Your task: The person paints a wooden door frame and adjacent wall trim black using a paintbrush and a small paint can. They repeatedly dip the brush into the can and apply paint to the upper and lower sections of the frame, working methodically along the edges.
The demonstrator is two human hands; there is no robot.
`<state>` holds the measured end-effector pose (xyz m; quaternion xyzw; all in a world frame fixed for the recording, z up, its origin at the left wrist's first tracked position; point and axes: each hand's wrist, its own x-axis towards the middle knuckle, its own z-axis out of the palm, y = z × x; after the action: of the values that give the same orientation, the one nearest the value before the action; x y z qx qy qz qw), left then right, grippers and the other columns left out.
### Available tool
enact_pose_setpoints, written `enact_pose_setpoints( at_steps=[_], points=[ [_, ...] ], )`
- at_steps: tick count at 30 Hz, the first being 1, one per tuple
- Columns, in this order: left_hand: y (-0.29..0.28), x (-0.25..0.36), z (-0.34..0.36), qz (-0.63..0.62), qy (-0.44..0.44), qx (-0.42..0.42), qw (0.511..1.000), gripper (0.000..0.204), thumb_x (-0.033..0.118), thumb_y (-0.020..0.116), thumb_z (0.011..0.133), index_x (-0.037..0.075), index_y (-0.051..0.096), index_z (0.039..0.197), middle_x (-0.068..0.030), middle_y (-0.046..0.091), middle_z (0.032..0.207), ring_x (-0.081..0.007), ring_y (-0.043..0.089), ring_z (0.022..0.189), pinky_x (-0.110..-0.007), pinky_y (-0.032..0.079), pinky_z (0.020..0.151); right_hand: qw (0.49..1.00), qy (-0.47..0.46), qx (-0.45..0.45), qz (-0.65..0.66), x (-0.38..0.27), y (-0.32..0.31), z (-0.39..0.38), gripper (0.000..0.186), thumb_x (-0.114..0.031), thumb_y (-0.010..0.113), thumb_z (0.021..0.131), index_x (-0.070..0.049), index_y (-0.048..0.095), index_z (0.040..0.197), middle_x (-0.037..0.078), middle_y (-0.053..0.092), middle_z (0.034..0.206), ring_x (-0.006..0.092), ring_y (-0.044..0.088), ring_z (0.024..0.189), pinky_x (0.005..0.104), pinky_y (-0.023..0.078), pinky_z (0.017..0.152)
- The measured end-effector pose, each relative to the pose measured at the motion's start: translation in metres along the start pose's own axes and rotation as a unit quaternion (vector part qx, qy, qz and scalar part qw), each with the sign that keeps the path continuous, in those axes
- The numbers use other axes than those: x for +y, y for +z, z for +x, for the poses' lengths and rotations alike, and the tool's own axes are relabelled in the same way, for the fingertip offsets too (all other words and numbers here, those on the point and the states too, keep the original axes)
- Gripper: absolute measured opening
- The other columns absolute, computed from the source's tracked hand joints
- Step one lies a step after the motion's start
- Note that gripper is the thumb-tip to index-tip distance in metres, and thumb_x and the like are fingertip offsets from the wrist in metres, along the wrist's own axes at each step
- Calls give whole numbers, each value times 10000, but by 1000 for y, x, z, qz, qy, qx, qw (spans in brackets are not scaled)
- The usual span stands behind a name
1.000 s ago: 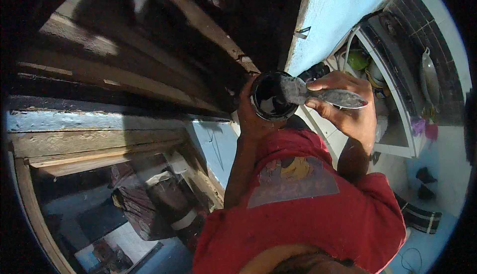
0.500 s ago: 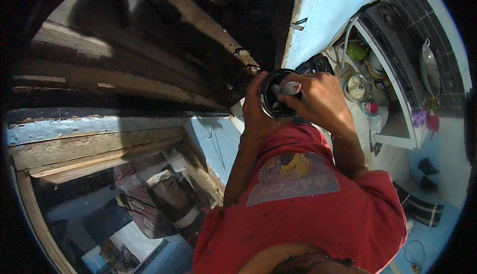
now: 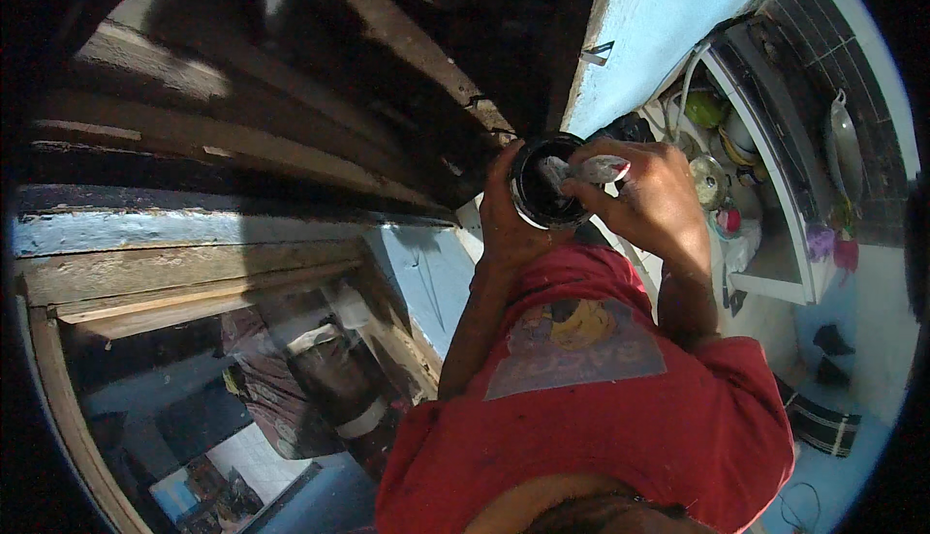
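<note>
My left hand (image 3: 504, 210) is closed around the side of a round, black, open-topped container (image 3: 524, 197), which I hold up in front of my red shirt. Inside it is dark, with a greyish-white piece (image 3: 553, 174) near the middle. Over the right rim, my right hand (image 3: 651, 195) pinches a pale, silvery piece (image 3: 607, 168) between thumb and fingers. Its exact kind I cannot make out, nor whether it joins the piece inside the container. The fingers of my left hand on the far side are partly hidden.
Just beyond the container stands a light-blue wall edge (image 3: 593, 60) with a small metal latch. Rough wooden beams (image 3: 291, 152) and a window frame (image 3: 194, 287) lie left. At right, a white-edged counter (image 3: 770, 287) has pots (image 3: 710, 181) and a green round thing (image 3: 704, 108) beside it.
My right hand has shifted slightly right, and the pale piece in it now reaches further over the container's right rim. My left hand still holds the container.
</note>
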<state>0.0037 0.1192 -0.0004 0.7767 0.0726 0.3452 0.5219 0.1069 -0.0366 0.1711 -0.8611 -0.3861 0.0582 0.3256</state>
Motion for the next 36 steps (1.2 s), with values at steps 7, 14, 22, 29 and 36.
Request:
enact_pose_setpoints(
  at_steps=[7, 14, 22, 29, 36],
  points=[
    [-2, -3, 3, -6, -43, -40, 998, 1215, 336, 1054, 587, 45, 416, 1578, -214, 617, 1440, -370, 660, 1306, -482, 548, 1112, 996, -6, -28, 84, -1, 6, -1, 222, -200, 874, 850, -50, 813, 1001, 139, 812, 901, 294, 812, 836, 393, 620, 773],
    [1, -4, 2, 52, 8, -28, 998, 1205, 347, 1058, 592, 36, 427, 1571, -228, 606, 1449, -406, 654, 1308, -491, 542, 1113, 988, -1, -18, 152, 5, 4, -1, 194, -154, 884, 850, -33, 805, 980, 111, 804, 858, 195, 779, 781, 345, 596, 739],
    [1, -17, -2, 18, -50, -49, 997, 1202, 348, 1063, 600, 29, 429, 1570, -228, 610, 1455, -393, 631, 1349, -499, 525, 1135, 984, 27, -1, 176, 1, -10, -6, 204, -133, 897, 840, -12, 791, 966, 75, 782, 818, 128, 721, 757, 313, 567, 716],
    [4, -16, 2, -9, -38, -24, 999, 1225, 359, 1067, 584, 27, 424, 1573, -222, 647, 1439, -354, 671, 1307, -479, 525, 1144, 982, 72, 82, 153, 15, -3, -6, 189, -198, 870, 876, -40, 783, 933, 106, 759, 768, 201, 705, 679, 362, 549, 653],
    [5, -12, 8, 34, -6, -52, 998, 1218, 328, 1072, 590, 18, 406, 1562, -220, 640, 1432, -365, 678, 1284, -477, 541, 1119, 987, 33, 159, -15, 21, 2, -13, 156, -202, 846, 875, -73, 762, 904, 121, 752, 767, 342, 736, 685, 417, 572, 647]
  ],
)
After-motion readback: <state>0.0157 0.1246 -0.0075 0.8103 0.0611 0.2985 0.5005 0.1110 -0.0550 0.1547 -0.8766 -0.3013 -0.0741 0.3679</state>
